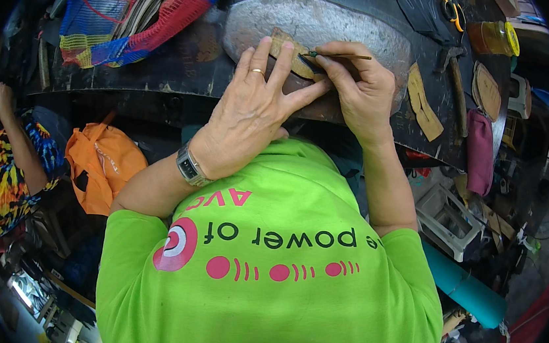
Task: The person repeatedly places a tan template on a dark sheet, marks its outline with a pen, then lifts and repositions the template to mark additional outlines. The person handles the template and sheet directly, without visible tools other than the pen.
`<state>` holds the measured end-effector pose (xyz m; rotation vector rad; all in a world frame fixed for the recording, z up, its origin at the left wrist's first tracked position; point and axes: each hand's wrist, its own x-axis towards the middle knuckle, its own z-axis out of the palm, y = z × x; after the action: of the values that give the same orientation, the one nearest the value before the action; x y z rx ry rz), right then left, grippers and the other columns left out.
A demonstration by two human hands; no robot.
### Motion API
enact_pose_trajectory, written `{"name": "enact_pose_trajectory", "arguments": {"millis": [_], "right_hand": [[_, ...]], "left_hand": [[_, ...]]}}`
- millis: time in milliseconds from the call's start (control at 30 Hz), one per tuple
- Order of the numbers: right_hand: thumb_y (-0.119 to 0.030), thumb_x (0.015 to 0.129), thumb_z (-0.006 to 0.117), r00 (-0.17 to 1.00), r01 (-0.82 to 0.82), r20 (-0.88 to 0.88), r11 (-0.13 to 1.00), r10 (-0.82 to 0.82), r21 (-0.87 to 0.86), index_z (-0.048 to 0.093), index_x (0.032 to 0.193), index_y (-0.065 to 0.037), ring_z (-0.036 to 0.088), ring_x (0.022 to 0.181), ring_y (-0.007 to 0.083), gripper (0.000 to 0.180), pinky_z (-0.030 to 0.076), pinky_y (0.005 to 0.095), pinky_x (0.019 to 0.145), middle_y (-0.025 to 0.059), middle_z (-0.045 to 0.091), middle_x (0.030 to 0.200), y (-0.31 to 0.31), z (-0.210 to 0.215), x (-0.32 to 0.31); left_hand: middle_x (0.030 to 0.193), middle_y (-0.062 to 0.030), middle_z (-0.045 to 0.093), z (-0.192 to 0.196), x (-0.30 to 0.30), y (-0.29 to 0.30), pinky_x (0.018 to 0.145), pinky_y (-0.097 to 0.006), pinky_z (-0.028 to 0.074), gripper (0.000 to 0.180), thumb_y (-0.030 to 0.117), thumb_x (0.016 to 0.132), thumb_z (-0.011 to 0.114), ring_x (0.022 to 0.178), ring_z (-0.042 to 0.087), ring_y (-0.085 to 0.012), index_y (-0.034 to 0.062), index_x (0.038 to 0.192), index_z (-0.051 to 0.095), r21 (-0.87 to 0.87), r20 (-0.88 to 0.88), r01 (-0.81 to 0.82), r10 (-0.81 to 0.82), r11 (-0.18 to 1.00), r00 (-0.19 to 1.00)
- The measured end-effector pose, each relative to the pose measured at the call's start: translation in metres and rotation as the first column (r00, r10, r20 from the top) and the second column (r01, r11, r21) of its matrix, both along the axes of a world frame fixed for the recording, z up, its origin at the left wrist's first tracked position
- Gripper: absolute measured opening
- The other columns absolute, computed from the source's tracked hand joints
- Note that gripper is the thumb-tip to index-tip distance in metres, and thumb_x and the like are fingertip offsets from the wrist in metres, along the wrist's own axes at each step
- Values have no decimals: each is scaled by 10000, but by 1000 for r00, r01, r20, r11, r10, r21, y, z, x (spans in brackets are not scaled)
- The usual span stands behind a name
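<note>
A tan, flat pattern piece (pixel 292 55) lies on a grey, worn slab (pixel 342 22) at the table's near side. My left hand (pixel 248 96) presses it down with fingers stretched and spread; a watch and a ring are on that arm and hand. My right hand (pixel 365 91) pinches a thin pencil-like stick (pixel 355 56) between thumb and forefinger, its greenish end over the pattern piece. Beside that end a dark patch shows on or under the piece; I cannot tell which. Part of the piece is hidden by my fingers.
Right of the slab are another tan pattern (pixel 424 103), a hammer (pixel 457 90), a maroon pouch (pixel 480 151), a yellow-lidded jar (pixel 495 38) and orange-handled scissors (pixel 454 10). A mesh bag (pixel 138 13) lies at left. Another person's arm (pixel 22 147) is at far left, near an orange bag (pixel 103 165).
</note>
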<state>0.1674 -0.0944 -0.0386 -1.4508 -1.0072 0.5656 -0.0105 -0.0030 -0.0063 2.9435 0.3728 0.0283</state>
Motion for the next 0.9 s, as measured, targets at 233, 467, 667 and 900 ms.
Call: {"name": "enact_pose_trajectory", "arguments": {"millis": [233,467,667,900], "right_hand": [[72,927,659,967,-7,256,1000,6,5,706,1058,20,701,844,174,148,557,286,758,94,717,964,-2,0,2],[19,973,641,969,166,206,975,-134,-150,662,1048,19,618,908,92,78,503,247,835,35,675,975,-28,17,7],[22,979,645,991,73,121,977,-49,-199,673,1093,18,640,957,102,117,514,247,855,42,692,1028,-23,23,11],[-6,1027,628,994,-80,-79,994,74,-70,676,1163,25,682,1032,127,147,558,264,927,64,709,1112,-5,10,4]], "left_hand": [[1554,-254,384,2,2,0,1231,-568,281,978,365,714,896,1430,392,-487,366,1571,426,60,-45,5,-2,998,999],[1548,-250,383,3,2,-1,1229,-578,286,1032,358,697,904,1431,381,-479,381,1595,395,22,-34,-3,4,1000,999],[1573,-261,365,3,2,0,1231,-572,279,1027,370,716,896,1450,366,-498,369,1606,384,36,-51,10,-9,999,999],[1573,-263,373,0,-1,-2,1225,-569,294,1038,368,710,898,1460,357,-507,367,1610,381,35,-32,8,-7,999,999]]}}
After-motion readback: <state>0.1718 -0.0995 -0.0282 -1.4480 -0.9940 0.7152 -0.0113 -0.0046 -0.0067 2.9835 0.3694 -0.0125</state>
